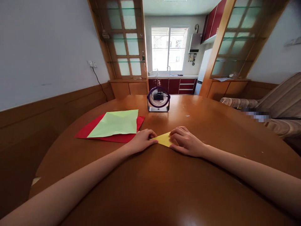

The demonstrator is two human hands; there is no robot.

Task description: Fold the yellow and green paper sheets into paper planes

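Hands press a folded yellow paper (164,139) flat on the wooden counter (164,188): left hand (141,141) pins its left tip, right hand (185,141) covers its right side. Green paper (115,123) lies on red paper (89,130) nearby, left.

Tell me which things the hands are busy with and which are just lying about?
Busy with: yellow paper, pressed flat by left hand and right hand.
Lying about: green paper on top of red paper, small fan, on the table.
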